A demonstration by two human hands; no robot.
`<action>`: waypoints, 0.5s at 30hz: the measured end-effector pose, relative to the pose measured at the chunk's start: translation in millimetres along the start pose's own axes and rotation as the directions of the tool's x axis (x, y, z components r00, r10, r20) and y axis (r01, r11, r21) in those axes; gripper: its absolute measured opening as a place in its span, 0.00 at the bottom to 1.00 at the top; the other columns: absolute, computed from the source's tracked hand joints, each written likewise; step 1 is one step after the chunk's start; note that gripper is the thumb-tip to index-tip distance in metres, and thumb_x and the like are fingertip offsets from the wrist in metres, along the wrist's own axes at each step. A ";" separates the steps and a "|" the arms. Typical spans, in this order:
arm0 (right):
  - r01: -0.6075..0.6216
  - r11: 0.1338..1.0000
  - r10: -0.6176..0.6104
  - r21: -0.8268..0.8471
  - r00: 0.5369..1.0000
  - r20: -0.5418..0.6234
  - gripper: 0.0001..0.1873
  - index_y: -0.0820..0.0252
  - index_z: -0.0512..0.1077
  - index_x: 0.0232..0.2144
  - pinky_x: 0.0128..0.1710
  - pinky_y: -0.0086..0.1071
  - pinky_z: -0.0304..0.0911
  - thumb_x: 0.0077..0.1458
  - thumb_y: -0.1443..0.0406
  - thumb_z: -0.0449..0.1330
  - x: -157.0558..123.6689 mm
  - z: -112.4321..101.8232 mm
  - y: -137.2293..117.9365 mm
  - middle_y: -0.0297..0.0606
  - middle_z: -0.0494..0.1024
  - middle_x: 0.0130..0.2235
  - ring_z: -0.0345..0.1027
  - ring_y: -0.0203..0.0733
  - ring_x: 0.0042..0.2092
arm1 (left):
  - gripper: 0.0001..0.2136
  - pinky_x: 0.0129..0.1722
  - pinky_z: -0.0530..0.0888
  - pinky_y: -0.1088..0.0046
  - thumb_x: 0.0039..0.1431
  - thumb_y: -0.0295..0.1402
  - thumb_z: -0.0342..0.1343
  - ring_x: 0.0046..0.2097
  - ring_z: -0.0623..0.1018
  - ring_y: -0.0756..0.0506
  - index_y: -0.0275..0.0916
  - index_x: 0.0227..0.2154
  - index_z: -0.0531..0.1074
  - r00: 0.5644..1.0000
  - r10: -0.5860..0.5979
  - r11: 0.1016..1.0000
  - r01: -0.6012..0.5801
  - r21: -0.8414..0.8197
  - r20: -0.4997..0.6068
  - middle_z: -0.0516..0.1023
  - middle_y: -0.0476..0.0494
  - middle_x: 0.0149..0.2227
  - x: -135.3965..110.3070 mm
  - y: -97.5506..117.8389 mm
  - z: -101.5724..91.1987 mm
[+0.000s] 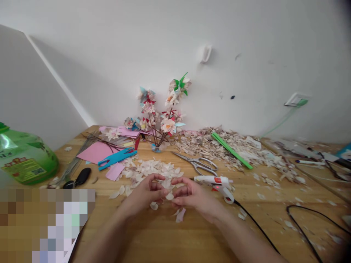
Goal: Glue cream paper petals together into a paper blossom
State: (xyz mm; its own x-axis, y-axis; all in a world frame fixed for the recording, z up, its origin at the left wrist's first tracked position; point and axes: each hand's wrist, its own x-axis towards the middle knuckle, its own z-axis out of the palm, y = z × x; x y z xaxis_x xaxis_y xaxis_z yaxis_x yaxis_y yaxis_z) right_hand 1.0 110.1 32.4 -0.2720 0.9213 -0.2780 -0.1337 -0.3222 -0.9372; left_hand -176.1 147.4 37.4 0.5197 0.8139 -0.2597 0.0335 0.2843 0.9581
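Note:
In the head view, my left hand (149, 191) is closed in a loose pinch, and a thin white petal (169, 196) shows at its thumb tip. Facing it, my right hand (189, 193) has curved fingers held apart from its thumb, close to the same petal; I make out nothing held in it. Loose whitish petals (149, 168) lie in a pile just behind both hands. Below the fingertips is a small pinkish scrap (180, 215). A white glue gun (214, 180) rests right of my right hand, with silver scissors (199, 164) behind it.
Handmade flowers (168, 126) on dark stems stand near the wall. A heap of dry petals (200, 142) bears a green strip (231, 150). At left are blue strips (117, 157), pink paper (94, 152), a key fob (82, 176) and a green jug (27, 157). A black cord (257, 227) crosses the right side.

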 end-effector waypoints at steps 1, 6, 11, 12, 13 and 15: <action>0.001 1.000 -0.001 0.005 1.000 -0.006 0.25 0.58 0.62 0.36 0.27 0.29 0.63 0.33 0.66 0.68 -1.4 -0.6 1.1 0.25 0.73 0.24 0.72 0.36 0.27 | 0.20 0.30 0.65 0.73 0.42 0.36 0.61 0.27 0.72 0.51 0.39 0.39 0.63 1.000 -0.011 1.000 0.011 0.003 0.004 0.70 0.54 0.22 -0.5 -0.2 0.4; -0.004 1.000 0.004 0.020 1.000 -0.018 0.25 0.58 0.62 0.35 0.29 0.31 0.64 0.34 0.66 0.68 -3.6 -1.6 4.6 0.26 0.73 0.24 0.72 0.37 0.27 | 0.22 0.28 0.64 0.75 0.41 0.35 0.63 0.26 0.73 0.51 0.39 0.40 0.63 0.999 -0.012 0.999 0.014 -0.031 0.043 0.72 0.53 0.23 0.5 -2.6 4.2; 0.040 0.997 -0.044 -0.068 0.998 -0.054 0.24 0.57 0.62 0.36 0.33 0.34 0.64 0.36 0.62 0.67 -10.7 -6.3 7.0 0.29 0.73 0.28 0.71 0.39 0.31 | 0.23 0.25 0.63 0.77 0.37 0.33 0.65 0.24 0.73 0.51 0.40 0.38 0.65 1.000 -0.026 0.999 0.026 -0.041 0.007 0.74 0.53 0.21 2.0 -4.2 10.3; 0.070 0.988 -0.079 -0.139 0.995 -0.060 0.23 0.57 0.62 0.36 0.35 0.34 0.64 0.38 0.62 0.66 -16.6 -10.4 6.1 0.30 0.73 0.29 0.71 0.39 0.33 | 0.23 0.26 0.64 0.76 0.37 0.33 0.65 0.24 0.74 0.51 0.39 0.38 0.65 0.999 -0.033 0.998 0.033 -0.054 0.001 0.74 0.53 0.21 2.1 -4.3 10.8; 0.099 0.967 -0.116 -0.235 0.991 -0.062 0.20 0.57 0.63 0.36 0.37 0.34 0.63 0.40 0.61 0.65 -24.6 -16.3 4.5 0.31 0.73 0.31 0.70 0.39 0.35 | 0.23 0.27 0.65 0.76 0.37 0.32 0.65 0.25 0.74 0.50 0.39 0.38 0.65 0.999 -0.036 0.997 0.035 -0.072 -0.004 0.74 0.54 0.21 2.3 -4.4 10.9; 0.122 0.871 -0.168 -0.476 0.984 -0.055 0.13 0.56 0.65 0.33 0.37 0.32 0.62 0.46 0.59 0.62 -45.9 -33.6 -0.6 0.33 0.73 0.33 0.68 0.38 0.36 | 0.24 0.28 0.67 0.76 0.36 0.33 0.66 0.25 0.74 0.51 0.39 0.39 0.65 0.999 -0.032 0.994 0.030 -0.107 -0.021 0.74 0.53 0.20 3.3 -5.0 10.0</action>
State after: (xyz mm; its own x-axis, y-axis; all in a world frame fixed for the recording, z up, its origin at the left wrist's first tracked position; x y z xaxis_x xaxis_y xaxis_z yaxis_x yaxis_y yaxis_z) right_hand 45.6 75.2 38.7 -0.1930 0.9728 -0.1278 0.3038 -0.0646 -0.9505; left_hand -166.0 143.6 33.0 0.5003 0.8148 -0.2929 -0.0427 0.3610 0.9316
